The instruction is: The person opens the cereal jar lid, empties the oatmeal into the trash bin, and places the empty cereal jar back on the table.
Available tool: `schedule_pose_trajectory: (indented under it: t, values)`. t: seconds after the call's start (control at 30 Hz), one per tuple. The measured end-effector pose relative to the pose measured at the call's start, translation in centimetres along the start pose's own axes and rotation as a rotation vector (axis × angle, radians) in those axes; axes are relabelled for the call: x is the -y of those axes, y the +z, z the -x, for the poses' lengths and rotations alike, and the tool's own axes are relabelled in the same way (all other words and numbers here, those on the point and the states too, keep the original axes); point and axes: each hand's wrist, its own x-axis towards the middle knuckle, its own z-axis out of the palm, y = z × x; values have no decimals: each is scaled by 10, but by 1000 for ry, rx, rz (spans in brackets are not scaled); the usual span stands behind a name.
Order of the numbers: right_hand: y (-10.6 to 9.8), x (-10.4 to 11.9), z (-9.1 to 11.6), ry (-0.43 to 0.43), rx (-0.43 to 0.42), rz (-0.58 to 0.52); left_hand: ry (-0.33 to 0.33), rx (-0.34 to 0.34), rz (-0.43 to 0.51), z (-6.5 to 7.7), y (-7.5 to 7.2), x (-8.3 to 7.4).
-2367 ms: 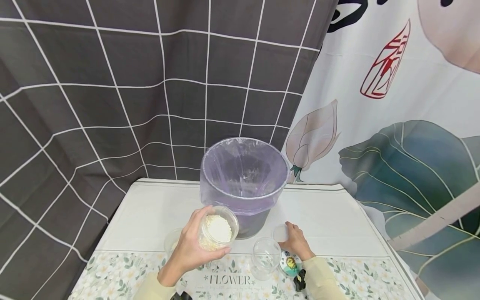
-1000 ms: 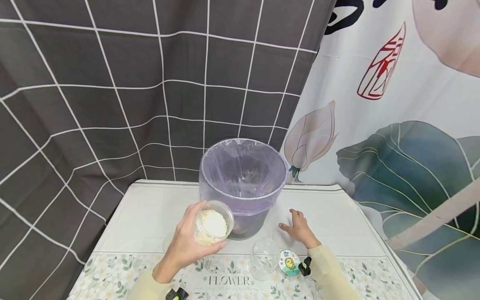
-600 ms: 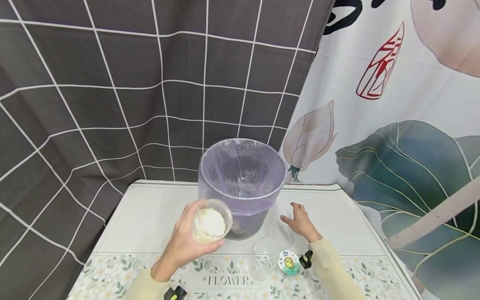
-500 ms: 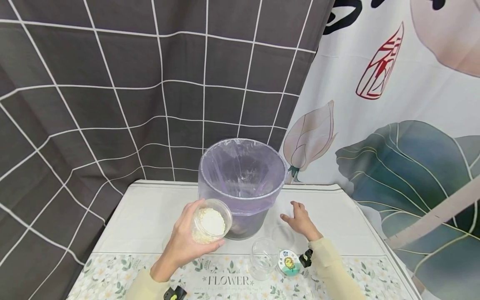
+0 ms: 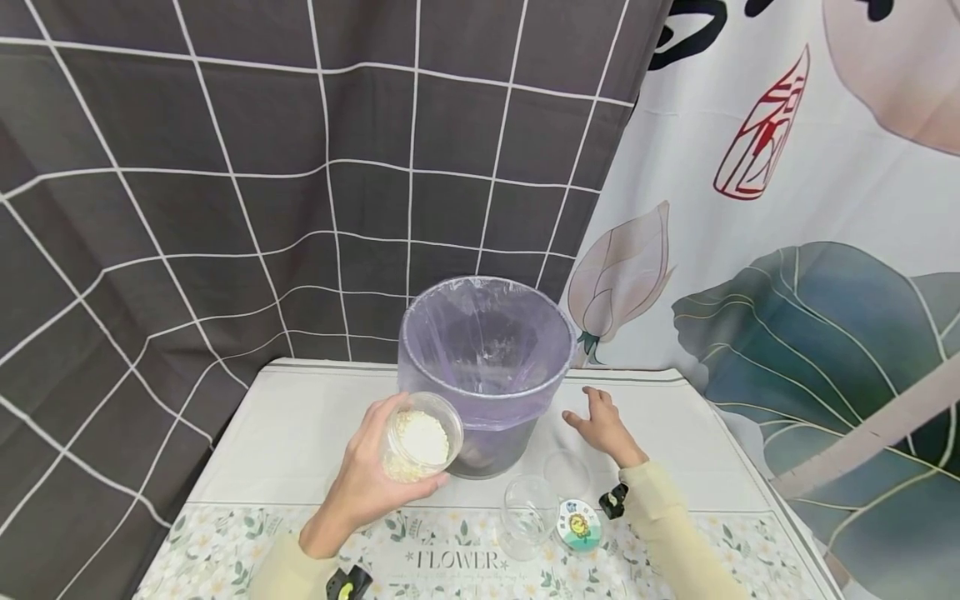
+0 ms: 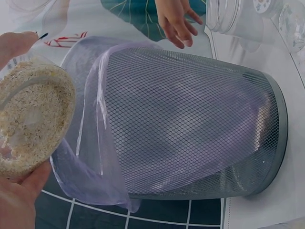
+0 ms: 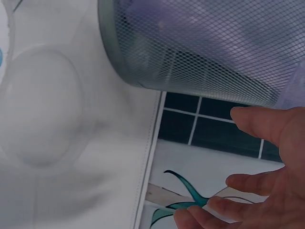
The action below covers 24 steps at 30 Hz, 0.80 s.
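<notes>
My left hand (image 5: 367,475) grips a clear plastic jar (image 5: 454,421) without a lid, its mouth facing up toward me. Inside are pale, flaky grains (image 6: 40,121), whiter on top in the head view. The jar hangs just in front of a mesh bin (image 6: 190,124) lined with a purple bag (image 5: 480,408). To the right of the bin, my right hand (image 5: 606,429) hovers with fingers spread and holds nothing; the right wrist view shows the hand (image 7: 267,181) beside the bin's mesh wall. A clear round lid (image 5: 566,473) lies on the table below it.
An empty clear jar (image 5: 525,512) stands in front of the bin, with a round printed lid (image 5: 578,527) beside it. The table (image 5: 322,408) wears a flower-patterned cloth. A dark checked curtain (image 5: 270,167) hangs behind, and a printed white one (image 5: 697,167) to the right.
My right hand has let go of the clear lid, which now lies on the table, and has moved away from me with fingers spread. My left hand with the jar has shifted slightly left.
</notes>
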Motion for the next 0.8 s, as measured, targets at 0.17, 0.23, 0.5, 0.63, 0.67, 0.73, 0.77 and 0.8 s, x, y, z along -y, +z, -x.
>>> schedule_pose_trajectory:
  t: [0.17,0.23,0.5,0.63,0.67,0.73,0.77,0.8]
  values:
    - [-10,7,-4,-23,-26,-19,29,-6,7,-4,-1,0]
    - [-13,9,-6,-35,-36,-28,41,-11,9,-6,-1,1]
    - [-21,19,-11,-72,-68,-30,82,-20,13,-12,-3,1]
    - [-27,24,-13,-101,-90,-41,96,-25,17,-16,-5,0]
    - [-28,25,-13,-108,-95,-43,97,-24,13,-17,-6,-1]
    - [-30,27,-14,-117,-102,-50,98,-30,8,-19,-8,-5]
    - [-31,28,-14,-122,-105,-49,96,-35,8,-22,-10,-8]
    - [-32,28,-15,-126,-109,-47,94,-41,12,-24,-13,-12]
